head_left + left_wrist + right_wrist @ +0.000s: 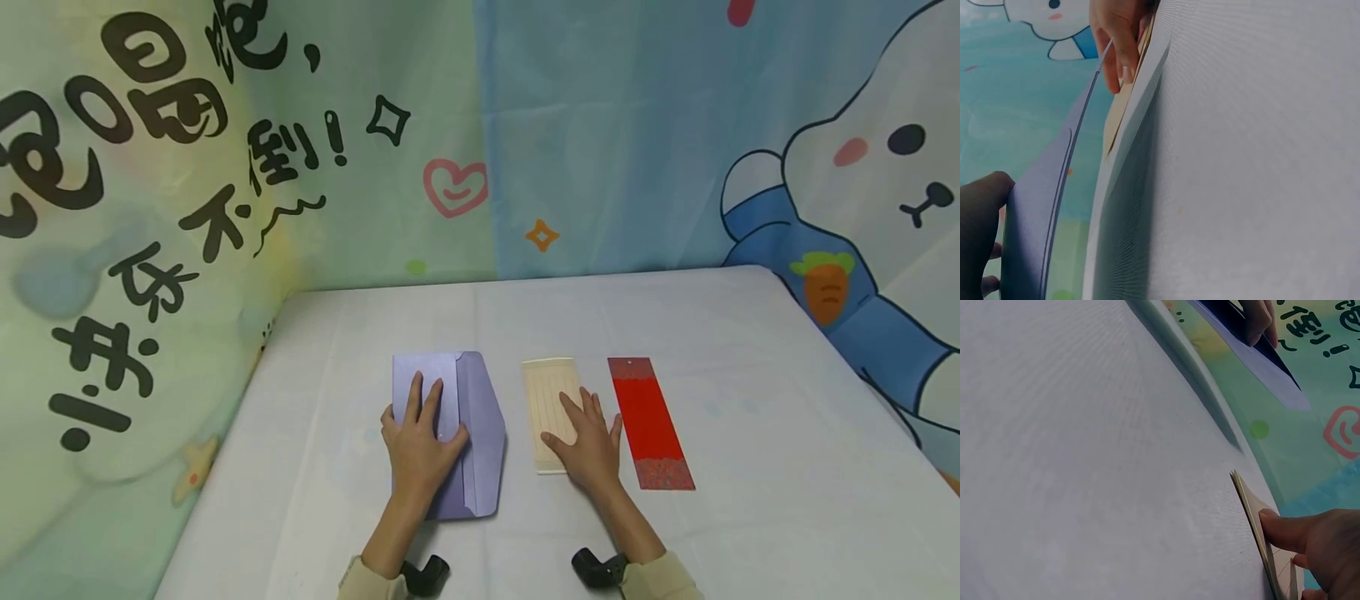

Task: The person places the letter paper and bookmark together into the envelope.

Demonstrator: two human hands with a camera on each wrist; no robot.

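My left hand (423, 442) grips a lavender envelope (483, 433), with the index and middle fingers extended over its face and the thumb near the fold of the open flap at right. Both wrist views show this envelope (1054, 187) tilted a little above the cloth, its shadow below. My right hand (592, 446) rests on cream ruled paper (543, 396), thumb and forefinger touching the top face, the other fingers at or past its right edge. Several thin layers show along the edge of this paper (1250, 519) in the right wrist view.
A red strip (652, 417) with patterned ends and a small hole lies right of the cream paper. White cloth covers the table (780, 467). Printed curtains (600, 125) hang behind and at the left. A black device (426, 575) sits at each wrist.
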